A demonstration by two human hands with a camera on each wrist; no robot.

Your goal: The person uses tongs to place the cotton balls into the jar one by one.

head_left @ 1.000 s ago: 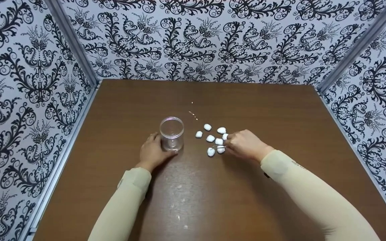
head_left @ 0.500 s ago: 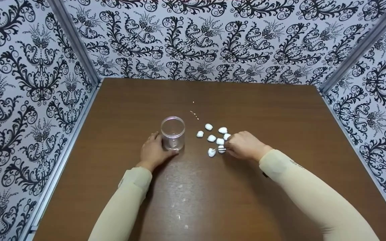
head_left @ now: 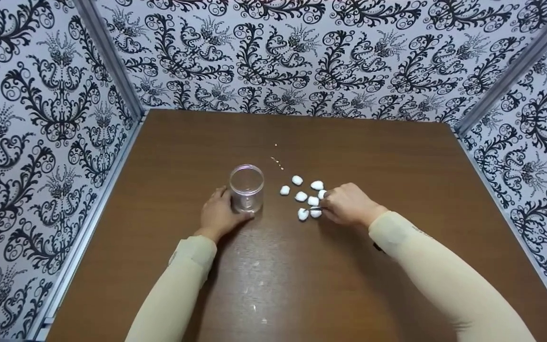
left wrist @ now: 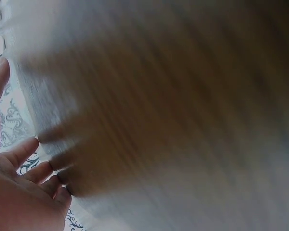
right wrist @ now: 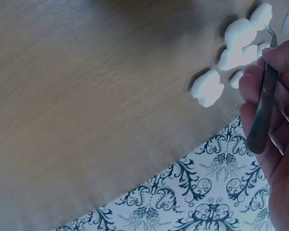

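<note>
A clear jar [head_left: 247,190] with no lid stands upright on the table. My left hand [head_left: 219,213] holds it low down, thumb at the near side and fingers along the left side. In the left wrist view the fingers of my left hand [left wrist: 31,185] touch the wood. Metal tweezers [right wrist: 264,113] are pinched in my right hand [right wrist: 282,96]. Their tips are at a white cotton ball [head_left: 303,214] on the near edge of a loose group. Another cotton ball [head_left: 315,212] lies just under the tweezers, partly covered. My right hand [head_left: 347,204] hides part of one more cotton ball [head_left: 322,194].
Several other cotton balls [head_left: 301,196] lie between the jar and my right hand. Small bright specks [head_left: 277,162] show on the brown table [head_left: 183,152] farther back. Patterned walls [head_left: 292,57] border the table at the back and both sides.
The tweezers' prongs, seen apart earlier, now look closed together at the near cotton ball, which has shifted slightly. The left hand and jar have stayed in place.
</note>
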